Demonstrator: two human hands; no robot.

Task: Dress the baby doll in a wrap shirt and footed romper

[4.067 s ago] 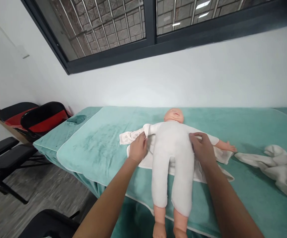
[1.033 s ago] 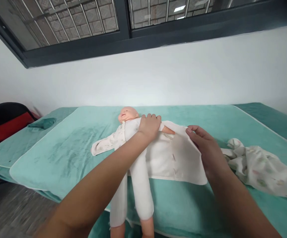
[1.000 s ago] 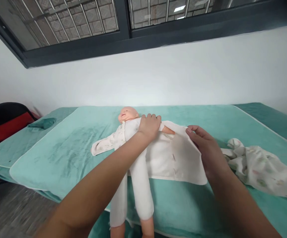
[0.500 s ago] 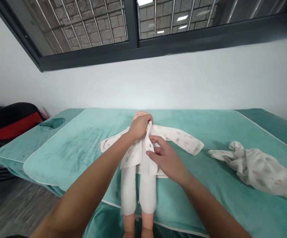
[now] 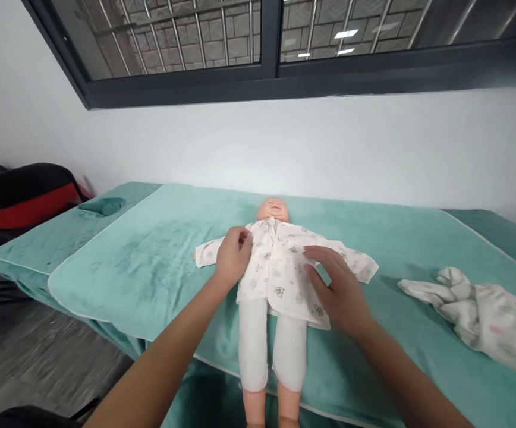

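A baby doll (image 5: 273, 208) lies on its back, head toward the wall. It wears a white printed shirt (image 5: 280, 279) and white trousers (image 5: 253, 345); its lower legs are bare. The shirt's two front panels are drawn together over the chest, and both sleeves stretch out sideways. At the shirt's left side, my left hand (image 5: 233, 257) is loosely curled, with a gap between thumb and fingers and no cloth visible in it. My right hand (image 5: 338, 288) hovers over the shirt's right side, thumb and fingers apart, holding nothing.
Teal covers (image 5: 151, 255) spread over the bed, which has a face hole (image 5: 103, 206) at the left. A crumpled white printed cloth (image 5: 494, 321) lies at the right. Beyond the bed's left end is a black and red chair (image 5: 26, 202). Wall and barred window rise behind.
The shirt's front panels, lifted and parted before, now lie flat together over the doll's chest. Both hands have let go of the cloth and moved apart, uncovering the doll's head.
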